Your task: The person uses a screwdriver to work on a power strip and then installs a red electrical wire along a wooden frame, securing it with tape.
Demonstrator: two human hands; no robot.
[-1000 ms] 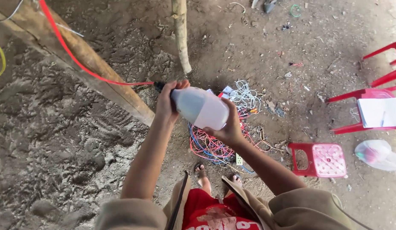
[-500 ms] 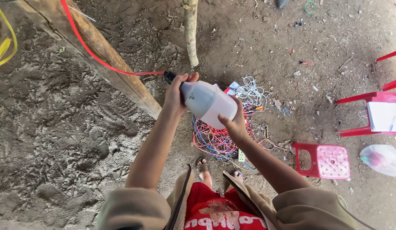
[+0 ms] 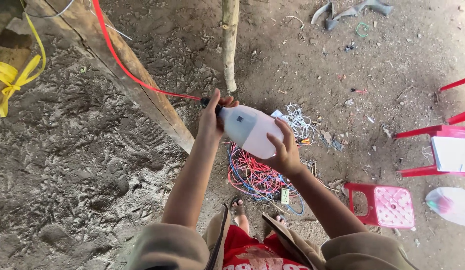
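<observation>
I hold a white plastic bottle point(image 3: 250, 130) on its side in front of me. My right hand point(image 3: 284, 150) cups its wide base from below. At the bottle's neck my left hand point(image 3: 212, 117) grips the dark cap, where a red hose point(image 3: 123, 70) joins it. The hose runs up and left across a slanted wooden beam point(image 3: 117, 75). Below the bottle, a tangle of red, blue and white wires point(image 3: 257, 175) lies on the dirt floor with a small white socket point(image 3: 285, 196) in it.
A thin upright wooden pole point(image 3: 229, 42) stands just behind the bottle. A small red plastic stool point(image 3: 385, 204) and a red chair point(image 3: 442, 135) with a white sheet are at the right. A clear plastic bag point(image 3: 452, 205) lies far right. Yellow strap point(image 3: 15, 75) hangs top left.
The view has shifted slightly, so the bottle and both hands sit a little lower and to the right in the frame. My grip on the bottle and cap looks the same.
</observation>
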